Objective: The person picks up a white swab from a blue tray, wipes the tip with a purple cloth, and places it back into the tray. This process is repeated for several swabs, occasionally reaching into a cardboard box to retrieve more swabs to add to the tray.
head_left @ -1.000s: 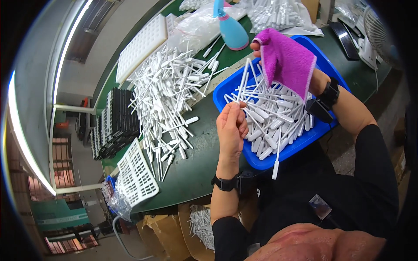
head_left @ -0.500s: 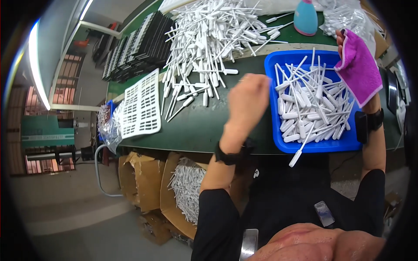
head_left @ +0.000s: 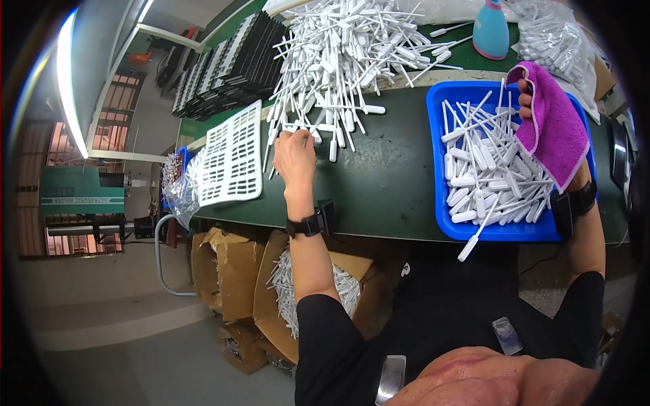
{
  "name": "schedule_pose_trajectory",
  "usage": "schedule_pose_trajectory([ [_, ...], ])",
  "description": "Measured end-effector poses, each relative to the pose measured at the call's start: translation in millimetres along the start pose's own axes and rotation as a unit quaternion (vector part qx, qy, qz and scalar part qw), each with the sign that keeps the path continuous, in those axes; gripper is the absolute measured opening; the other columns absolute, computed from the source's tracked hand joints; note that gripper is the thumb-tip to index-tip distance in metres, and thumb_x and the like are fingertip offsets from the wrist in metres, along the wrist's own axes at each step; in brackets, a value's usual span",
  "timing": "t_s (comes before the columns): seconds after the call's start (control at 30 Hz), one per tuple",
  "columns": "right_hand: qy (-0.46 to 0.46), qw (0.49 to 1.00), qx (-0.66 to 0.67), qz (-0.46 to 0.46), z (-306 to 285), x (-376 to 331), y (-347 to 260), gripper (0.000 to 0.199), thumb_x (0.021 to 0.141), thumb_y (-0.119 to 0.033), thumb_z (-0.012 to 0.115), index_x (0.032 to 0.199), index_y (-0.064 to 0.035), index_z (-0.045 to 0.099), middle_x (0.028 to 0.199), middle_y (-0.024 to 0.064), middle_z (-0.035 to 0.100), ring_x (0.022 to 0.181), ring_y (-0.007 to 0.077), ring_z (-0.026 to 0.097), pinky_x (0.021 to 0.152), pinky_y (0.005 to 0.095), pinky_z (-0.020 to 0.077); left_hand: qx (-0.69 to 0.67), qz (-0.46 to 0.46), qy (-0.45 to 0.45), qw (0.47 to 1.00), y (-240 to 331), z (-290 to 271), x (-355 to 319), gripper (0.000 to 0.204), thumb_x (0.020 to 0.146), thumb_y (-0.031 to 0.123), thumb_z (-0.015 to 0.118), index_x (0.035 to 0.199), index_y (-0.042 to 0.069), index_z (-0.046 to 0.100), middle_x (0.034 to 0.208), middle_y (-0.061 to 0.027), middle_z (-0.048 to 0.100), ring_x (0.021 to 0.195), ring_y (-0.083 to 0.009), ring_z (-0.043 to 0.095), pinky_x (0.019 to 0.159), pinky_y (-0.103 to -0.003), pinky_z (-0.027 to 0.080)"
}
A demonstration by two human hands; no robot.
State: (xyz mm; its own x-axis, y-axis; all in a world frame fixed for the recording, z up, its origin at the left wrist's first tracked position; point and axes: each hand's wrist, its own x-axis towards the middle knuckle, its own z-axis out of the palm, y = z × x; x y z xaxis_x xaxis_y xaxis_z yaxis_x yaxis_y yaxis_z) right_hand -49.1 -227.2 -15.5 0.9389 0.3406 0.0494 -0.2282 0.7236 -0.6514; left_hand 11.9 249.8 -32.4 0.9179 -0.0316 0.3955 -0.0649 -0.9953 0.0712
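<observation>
My left hand point(head_left: 295, 157) is at the near edge of a heap of white plastic dropper pipettes point(head_left: 332, 68) on the green table. Its fingers are curled in on a pipette there, though the fingertips are partly hidden. At the right, my right hand point(head_left: 525, 100) grips a purple cloth point(head_left: 554, 125) that hangs over a blue tray point(head_left: 440, 203). Many more white pipettes point(head_left: 484, 166) fill this tray, bulbs mostly toward me. One pipette point(head_left: 477, 233) sticks out over the tray's near rim.
Left of the heap lie a white slotted plastic basket point(head_left: 231, 159) and stacked black trays point(head_left: 227, 68). A blue spray bottle point(head_left: 491, 30) and a bag of white parts point(head_left: 555, 44) stand at the back right. Below the table edge is a cardboard box point(head_left: 274, 318) holding pipettes.
My left hand has moved left from beside the blue tray to the heap's near edge. The purple cloth in my right hand has shifted slightly lower over the tray.
</observation>
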Motion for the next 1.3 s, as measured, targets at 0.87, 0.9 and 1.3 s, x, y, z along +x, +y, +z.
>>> schedule_pose_trajectory([
  [0.87,0.051,0.998,0.019,-0.009,-40.7,-3.4,19.2,0.048,0.095,-0.032,0.053,0.130,-0.0002,0.047,0.107,0.0116,0.065,0.092,0.0227,0.065,0.081,0.0296,0.0550,-0.853,-0.120,-0.275,0.428,204.6,7.4,12.1,0.034,0.096,0.014,0.047,0.126,-0.003,0.046,0.104,-0.0146,0.062,0.086,-0.0197,0.064,0.075,-0.031,0.057],
  [0.9,0.051,0.998,0.021,-0.007,-41.0,-1.2,20.2,0.048,0.095,-0.032,0.053,0.130,-0.0002,0.047,0.107,0.0116,0.065,0.092,0.0227,0.065,0.081,0.0296,0.0550,-0.857,-0.111,-0.278,0.420,203.4,8.5,11.2,0.034,0.096,0.014,0.047,0.126,-0.003,0.045,0.105,-0.0149,0.062,0.085,-0.0195,0.064,0.075,-0.031,0.057],
  [1.3,0.108,0.992,-0.065,-0.027,-12.4,-0.6,18.2,0.037,0.096,-0.029,0.051,0.119,-0.0003,0.053,0.099,0.0059,0.062,0.085,0.0150,0.060,0.077,0.0236,0.0501,-0.848,-0.115,-0.295,0.424,199.0,14.7,3.5,0.033,0.096,0.014,0.042,0.125,-0.002,0.044,0.080,-0.0009,0.051,0.053,-0.0041,0.034,0.039,-0.018,0.025],
])
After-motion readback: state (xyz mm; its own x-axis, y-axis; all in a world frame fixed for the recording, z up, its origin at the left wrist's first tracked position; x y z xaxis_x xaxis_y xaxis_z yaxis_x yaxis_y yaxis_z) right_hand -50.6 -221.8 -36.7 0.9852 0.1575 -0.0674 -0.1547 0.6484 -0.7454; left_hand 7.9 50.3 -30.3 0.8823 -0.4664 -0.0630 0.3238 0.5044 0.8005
